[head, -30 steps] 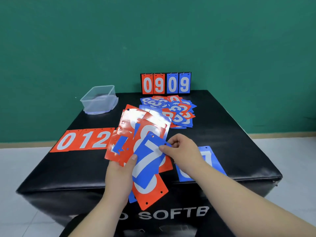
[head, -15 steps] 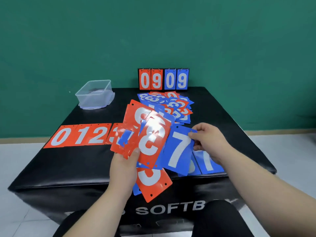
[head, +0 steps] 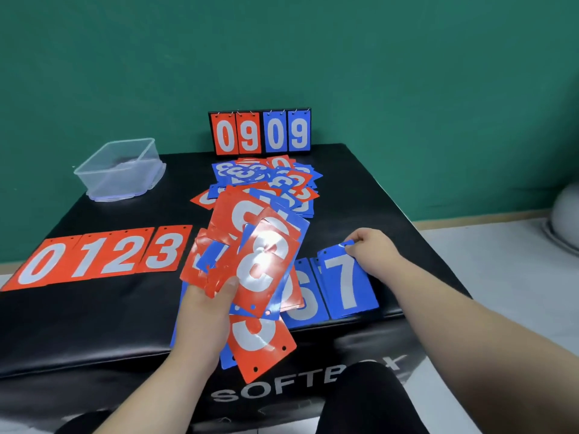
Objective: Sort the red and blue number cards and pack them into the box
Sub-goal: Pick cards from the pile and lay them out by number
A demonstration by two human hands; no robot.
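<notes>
The left hand [head: 203, 311] has its grip closed on a fan [head: 266, 261] of red and blue cards. The thumb presses on the cards' faces beside the red 8 on top, and the cards are held tilted above the tabletop [head: 125, 308]. The right hand [head: 371, 247] has a pinching grip on the far edge of the blue 7 [head: 347, 283], which lies on the tabletop. Just left of that card lies the blue 6 [head: 305, 308], partly under the fan. Left of the left grip, the red row [head: 103, 258] reads 0, 1, 2, 3, edge to edge. Beyond the fan sits the loose pile [head: 272, 180], with the scoreboard [head: 261, 131] behind it. The box [head: 120, 169] stands far left of both grips, well apart.
</notes>
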